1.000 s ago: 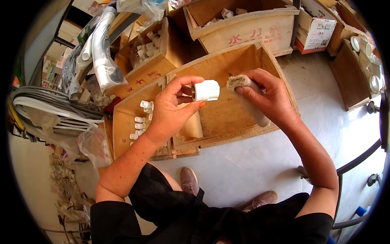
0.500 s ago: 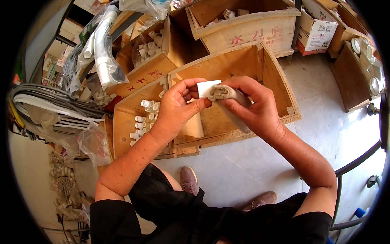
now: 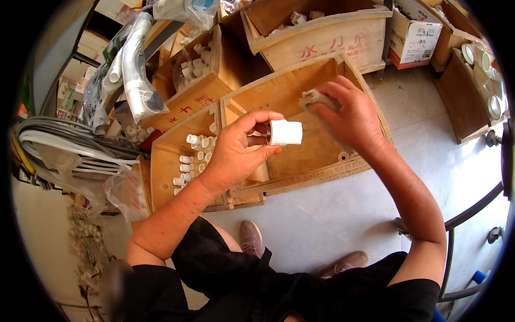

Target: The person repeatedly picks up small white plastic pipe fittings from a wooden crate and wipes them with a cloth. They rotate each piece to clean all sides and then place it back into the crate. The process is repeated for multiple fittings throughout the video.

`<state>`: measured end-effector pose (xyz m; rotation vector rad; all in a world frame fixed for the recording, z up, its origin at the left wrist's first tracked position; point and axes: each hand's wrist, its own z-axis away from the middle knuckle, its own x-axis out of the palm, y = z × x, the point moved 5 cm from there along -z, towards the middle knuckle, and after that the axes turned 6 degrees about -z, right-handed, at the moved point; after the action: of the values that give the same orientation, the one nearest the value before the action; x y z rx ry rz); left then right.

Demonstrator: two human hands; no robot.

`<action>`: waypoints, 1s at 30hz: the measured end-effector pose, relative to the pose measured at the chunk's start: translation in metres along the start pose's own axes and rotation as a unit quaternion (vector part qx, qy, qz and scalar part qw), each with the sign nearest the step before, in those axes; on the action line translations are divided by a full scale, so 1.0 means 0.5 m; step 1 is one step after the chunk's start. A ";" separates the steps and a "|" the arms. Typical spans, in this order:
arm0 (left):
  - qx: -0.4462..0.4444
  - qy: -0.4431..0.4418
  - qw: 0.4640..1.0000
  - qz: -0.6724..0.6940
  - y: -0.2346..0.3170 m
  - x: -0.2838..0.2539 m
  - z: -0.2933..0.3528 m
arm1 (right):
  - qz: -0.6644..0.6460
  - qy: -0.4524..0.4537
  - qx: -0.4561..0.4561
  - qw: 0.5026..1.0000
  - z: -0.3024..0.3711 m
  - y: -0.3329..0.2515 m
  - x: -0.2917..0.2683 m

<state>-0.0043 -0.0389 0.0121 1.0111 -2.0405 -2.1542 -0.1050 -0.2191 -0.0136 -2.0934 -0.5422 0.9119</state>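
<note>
In my left hand [image 3: 236,153] is a white plastic pipe fitting [image 3: 287,133], pinched between thumb and fingers. Its round end, with a brownish inner rim, faces left. My right hand [image 3: 351,118], slightly blurred, grips a folded beige-grey cloth [image 3: 317,99] to the right of the fitting and apart from it. Both hands are above a wooden bin [image 3: 298,163]. Several small white pipe fittings [image 3: 186,167] stand in rows in the wooden box left of my left wrist.
More wooden bins [image 3: 343,43] with white fittings stand at the back. Bagged white pipes [image 3: 135,75] lean at the upper left, above coiled hoses [image 3: 64,139]. A cardboard box [image 3: 421,40] is at the back right. A dark curved metal rail [image 3: 475,206] stands at my right.
My right hand has moved up and right with the cloth, away from the fitting. My left hand has lowered slightly and turned the fitting, so its round end shows.
</note>
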 end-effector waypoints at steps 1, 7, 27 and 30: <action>0.004 -0.003 1.000 0.001 0.001 0.000 0.000 | -0.017 0.005 0.017 1.000 -0.004 0.014 -0.005; -0.011 0.018 1.000 0.008 -0.021 -0.005 -0.005 | -0.087 -0.012 -0.131 0.987 0.022 -0.059 -0.007; -0.015 0.020 0.996 0.081 -0.024 0.001 -0.013 | -0.100 -0.059 -0.073 0.991 0.036 -0.048 0.025; -0.019 0.026 0.995 0.095 -0.024 0.000 -0.014 | -0.062 -0.053 -0.114 0.990 0.043 -0.071 0.023</action>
<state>0.0037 -0.0432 0.0015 0.8215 -1.9767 -2.0411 -0.1162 -0.1796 0.0000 -2.1931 -0.8571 0.9294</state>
